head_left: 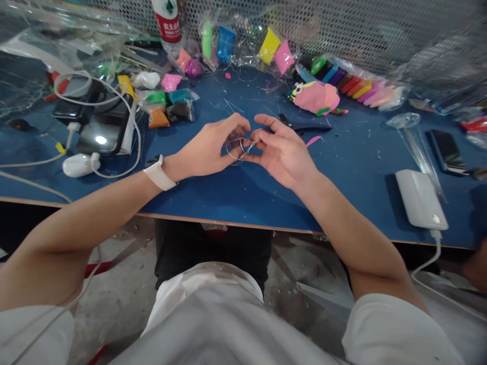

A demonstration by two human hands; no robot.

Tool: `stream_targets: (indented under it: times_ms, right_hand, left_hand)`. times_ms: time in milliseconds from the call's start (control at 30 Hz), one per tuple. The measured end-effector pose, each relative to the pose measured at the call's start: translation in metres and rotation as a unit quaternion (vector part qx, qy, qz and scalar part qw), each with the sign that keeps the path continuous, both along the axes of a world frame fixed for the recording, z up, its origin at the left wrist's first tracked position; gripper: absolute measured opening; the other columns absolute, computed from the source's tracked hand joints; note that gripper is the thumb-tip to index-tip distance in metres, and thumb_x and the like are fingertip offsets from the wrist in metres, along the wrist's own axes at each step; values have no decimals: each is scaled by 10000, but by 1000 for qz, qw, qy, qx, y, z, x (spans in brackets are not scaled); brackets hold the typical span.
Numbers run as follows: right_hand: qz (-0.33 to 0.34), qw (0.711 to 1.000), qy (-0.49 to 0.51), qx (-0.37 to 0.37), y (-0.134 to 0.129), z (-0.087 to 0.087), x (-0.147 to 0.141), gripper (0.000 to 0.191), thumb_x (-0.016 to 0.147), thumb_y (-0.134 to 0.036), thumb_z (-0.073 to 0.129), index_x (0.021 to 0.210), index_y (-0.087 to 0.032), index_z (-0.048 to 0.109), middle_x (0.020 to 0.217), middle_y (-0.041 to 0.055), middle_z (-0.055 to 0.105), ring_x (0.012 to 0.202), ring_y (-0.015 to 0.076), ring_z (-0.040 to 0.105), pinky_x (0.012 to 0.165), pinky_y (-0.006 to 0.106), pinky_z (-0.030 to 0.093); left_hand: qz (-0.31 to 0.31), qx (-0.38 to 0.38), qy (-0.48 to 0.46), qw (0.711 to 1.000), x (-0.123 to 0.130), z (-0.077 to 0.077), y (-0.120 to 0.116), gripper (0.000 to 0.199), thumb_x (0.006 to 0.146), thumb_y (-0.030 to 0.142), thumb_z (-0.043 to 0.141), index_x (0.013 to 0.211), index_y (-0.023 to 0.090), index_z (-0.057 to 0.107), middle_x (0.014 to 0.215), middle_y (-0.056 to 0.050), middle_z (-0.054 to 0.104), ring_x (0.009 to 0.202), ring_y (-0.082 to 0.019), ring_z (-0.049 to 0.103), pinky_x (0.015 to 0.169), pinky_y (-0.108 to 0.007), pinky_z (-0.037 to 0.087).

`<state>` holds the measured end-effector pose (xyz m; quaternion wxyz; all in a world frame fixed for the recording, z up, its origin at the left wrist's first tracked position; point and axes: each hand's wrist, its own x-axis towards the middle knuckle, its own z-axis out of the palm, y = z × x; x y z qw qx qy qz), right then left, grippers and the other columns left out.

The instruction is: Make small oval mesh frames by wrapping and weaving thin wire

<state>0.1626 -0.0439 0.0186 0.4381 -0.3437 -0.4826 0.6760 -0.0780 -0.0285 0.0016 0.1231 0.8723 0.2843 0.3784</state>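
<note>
Over the middle of the blue table, both hands work on a small tangle of thin silvery wire (236,156) bent into loops. My left hand (211,144), with a white band at the wrist, is closed on the wire from the left. From the right, my right hand (279,149) pinches the wire's other side between curled fingers, palm partly turned up. Where the fingertips meet, the exact grip is partly hidden. Just behind the right hand lies a dark-handled tool (310,126), with a thin pink strip (314,140) beside it.
A pink clay figure (317,97) lies behind the right hand. Coloured clay packets (160,104) and a row of clay sticks (353,86) line the back, near a bottle (167,23). Power banks (102,126) with cables sit left; a white power bank (420,198) is at right.
</note>
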Motion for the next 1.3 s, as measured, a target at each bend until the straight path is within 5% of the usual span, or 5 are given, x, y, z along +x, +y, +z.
stream_targets:
  times_ms: [133, 600, 800, 1133, 1300]
  right_hand:
    - [-11, 1000, -14, -25, 1, 5, 0, 383, 928, -332, 928, 1215, -320, 675, 926, -43, 685, 962, 197, 733, 921, 404, 730]
    - [19, 995, -33, -96, 2, 6, 1, 327, 934, -187, 851, 1209, -247, 686, 856, -39, 709, 801, 171, 739, 767, 351, 713]
    - [24, 993, -29, -110, 4, 6, 3, 313, 949, -166, 826, 1224, -228, 689, 887, -21, 726, 767, 163, 727, 683, 315, 672]
    - [-27, 992, -25, -124, 3, 3, -3, 307, 956, -193, 905, 1150, -237, 671, 864, -52, 700, 690, 114, 682, 558, 222, 582]
    - [-39, 989, -10, -143, 3, 6, -3, 203, 1013, -164, 855, 1100, -229, 684, 844, -53, 688, 693, 93, 670, 554, 179, 567]
  left_hand:
    - [-19, -128, -30, 991, 2, 5, -6, 134, 1092, 329, 701, 1202, 252, 710, 899, -12, 730, 728, -170, 651, 716, -341, 532]
    - [-107, -359, -176, 910, 14, 4, -12, 141, 994, 242, 801, 1014, 223, 662, 831, 2, 740, 695, -139, 673, 659, -303, 557]
    - [-109, -385, -172, 900, 15, 3, -14, 213, 899, 185, 846, 1012, 214, 669, 876, 0, 727, 735, -131, 654, 654, -293, 537]
    - [-150, -464, -186, 853, 18, -3, -16, 486, 891, 404, 1024, 1099, 224, 622, 958, -36, 841, 821, -177, 800, 713, -315, 623]
    - [-155, -435, -171, 870, 17, -7, -12, 427, 917, 331, 983, 1118, 224, 622, 930, -30, 838, 787, -175, 802, 716, -325, 638]
